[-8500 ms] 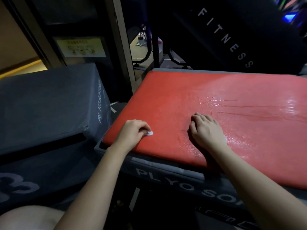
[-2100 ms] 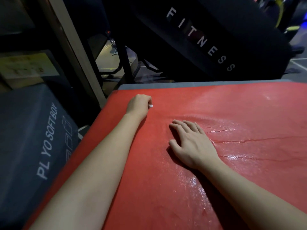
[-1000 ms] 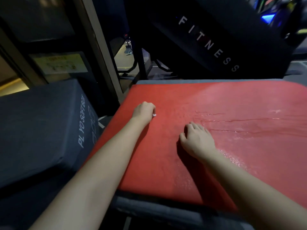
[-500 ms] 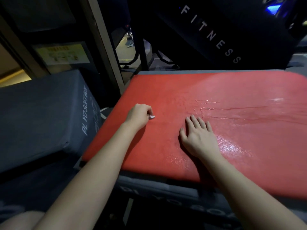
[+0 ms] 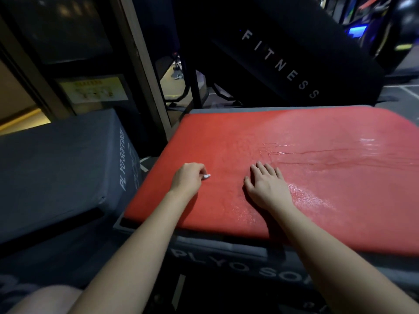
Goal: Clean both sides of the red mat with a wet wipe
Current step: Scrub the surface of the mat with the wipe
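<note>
Dim scene; glare on the wet red mat (image 5: 317,177), edges bent.

We count one red mat (image 5: 294,137), toward three o'clock. Two hands rest on it: the left hand (image 5: 188,180) and, at its three o'clock, the right hand (image 5: 267,189). One wipe (image 5: 206,176), a small white wad, is pinched in the left hand. We count two grey boxes for certain: the left box (image 5: 56,166) at nine o'clock, the front box (image 5: 226,261) at six. One black pad (image 5: 283,53) stands at one o'clock, one yellow sign (image 5: 93,89) at eleven, one post (image 5: 145,71) near twelve.
</note>
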Tool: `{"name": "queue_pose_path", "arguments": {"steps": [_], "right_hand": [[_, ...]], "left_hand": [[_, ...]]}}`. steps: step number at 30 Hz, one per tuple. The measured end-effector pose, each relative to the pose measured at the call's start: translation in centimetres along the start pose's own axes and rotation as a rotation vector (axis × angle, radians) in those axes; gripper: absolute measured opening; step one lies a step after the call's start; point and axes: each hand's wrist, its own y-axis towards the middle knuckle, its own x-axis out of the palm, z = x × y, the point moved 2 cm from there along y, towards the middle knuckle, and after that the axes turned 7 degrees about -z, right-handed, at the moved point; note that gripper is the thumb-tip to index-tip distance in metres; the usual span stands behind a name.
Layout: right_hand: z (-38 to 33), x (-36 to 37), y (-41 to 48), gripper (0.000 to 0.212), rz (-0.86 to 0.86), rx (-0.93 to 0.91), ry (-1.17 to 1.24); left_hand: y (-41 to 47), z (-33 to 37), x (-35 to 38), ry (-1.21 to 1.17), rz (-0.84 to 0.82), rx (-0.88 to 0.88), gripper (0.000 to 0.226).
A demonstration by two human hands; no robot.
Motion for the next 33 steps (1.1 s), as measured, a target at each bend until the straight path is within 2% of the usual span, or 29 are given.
{"name": "queue_pose_path", "arguments": {"steps": [4, 7, 14, 22, 29, 33], "right_hand": [[-0.1, 0.1, 0.0, 0.064, -0.125, 0.023, 0.013], [-0.6, 0.4, -0.6, 0.066, -0.212, 0.089, 0.031], [-0.8, 0.9, -1.5, 0.070, -0.050, 0.077, 0.015], [-0.7, 1.3, -1.2, 0.069, -0.025, 0.075, 0.004], [-0.8, 0.9, -1.5, 0.068, -0.042, 0.077, 0.000], [-0.6, 0.8, -1.9, 0.067, -0.053, 0.063, 0.004]], "left_hand": [[-1.4, -0.5, -1.1, -0.008, -0.032, -0.003, 0.004], [0.4, 0.3, -1.2, 0.016, -0.045, -0.013, 0.009], [1.3, 1.1, -0.4, -0.025, 0.028, 0.003, 0.018], [-8.0, -3.0, -0.6, -0.143, 0.042, 0.153, 0.017], [-5.0, -1.0, -0.5, -0.091, 0.012, 0.160, 0.010], [-8.4, -1.4, -1.3, -0.096, 0.028, 0.184, 0.008]]}}
